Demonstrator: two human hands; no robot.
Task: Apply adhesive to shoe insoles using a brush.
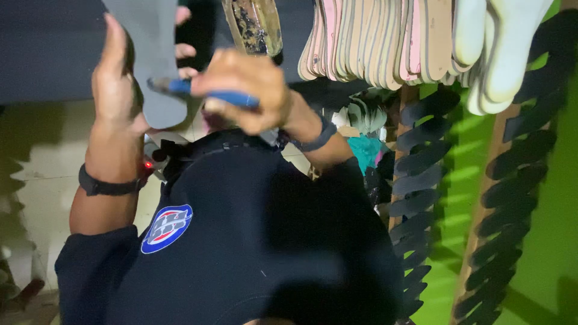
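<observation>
My left hand (114, 84) holds up a flat grey shoe sole (153, 60), thumb on the near side and fingers behind it. My right hand (247, 90) is closed around a blue-handled tool (226, 96), whose tip rests against the lower part of the grey sole. Both wrists wear dark bands. My dark shirt with a round blue, white and red badge (167, 227) fills the lower middle of the view.
A stained brown sole (253, 24) hangs just beyond my hands. A packed row of tan and pink soles (373, 42) and white soles (500, 48) runs along the top right. Dark sole-shaped strips (415, 180) hang on wooden posts against a green surface (542, 241).
</observation>
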